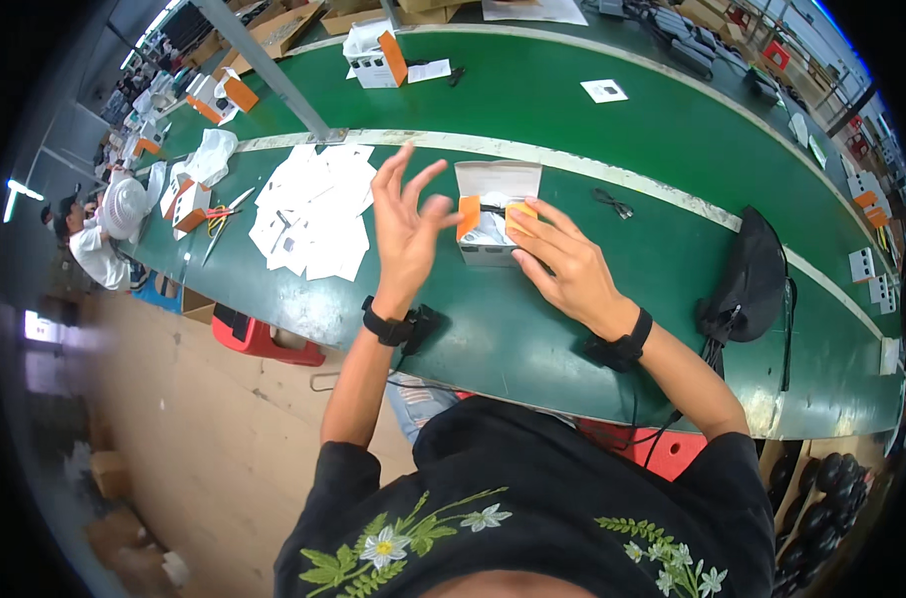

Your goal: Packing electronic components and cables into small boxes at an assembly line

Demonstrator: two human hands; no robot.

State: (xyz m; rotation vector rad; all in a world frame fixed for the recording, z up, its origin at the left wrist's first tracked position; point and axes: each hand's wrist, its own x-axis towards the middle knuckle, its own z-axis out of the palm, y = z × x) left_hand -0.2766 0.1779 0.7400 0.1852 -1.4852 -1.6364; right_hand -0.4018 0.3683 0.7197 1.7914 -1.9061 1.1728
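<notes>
A small white box (pixel 493 257) with orange side flaps stands on the green bench in front of me, its white lid raised at the back. Inside it I make out something dark and a whitish wrapping, partly hidden. My right hand (pixel 574 267) grips the box at its right orange flap (pixel 517 214), fingers over the flap and thumb low by the front. Left of the box, my left hand (pixel 408 224) is raised with its fingers spread and holds nothing. Its nearest fingertip comes close to the left orange flap (pixel 469 215); whether they touch I cannot tell.
Printed leaflets (pixel 315 214) lie heaped on the left, near scissors (pixel 217 217) and another box (pixel 186 204). A coiled black cable (pixel 612 202) lies right of my box, and a black bag (pixel 747 284) farther right. A metal post (pixel 263 70) rises behind. Another person (pixel 94 244) sits far left.
</notes>
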